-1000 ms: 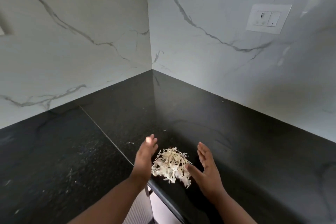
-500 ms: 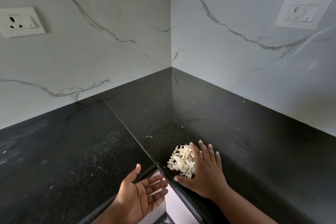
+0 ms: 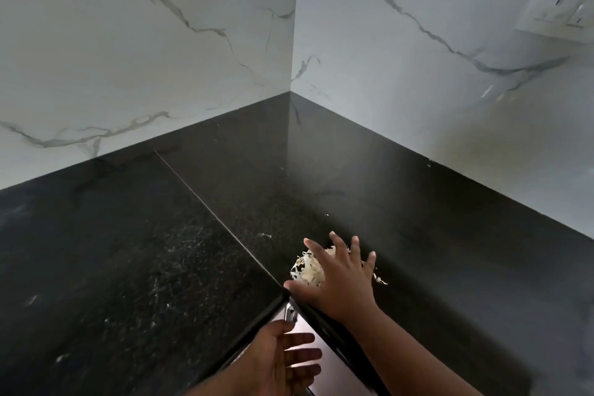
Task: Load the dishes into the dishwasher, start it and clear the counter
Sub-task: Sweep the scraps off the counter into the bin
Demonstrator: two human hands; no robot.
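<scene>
Moved since earlier: right hand (image 3: 340, 280), fingers spread flat, now covers pale shredded food scraps (image 3: 307, 272) on black polished stone tabletop (image 3: 128, 251) near its inner corner edge; left hand (image 3: 283, 360), palm up, fingers relaxed, waits lower, below that edge.

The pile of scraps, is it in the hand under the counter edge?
No, the pile of scraps lies on the counter beneath the right hand; the cupped left hand holds nothing.
</scene>
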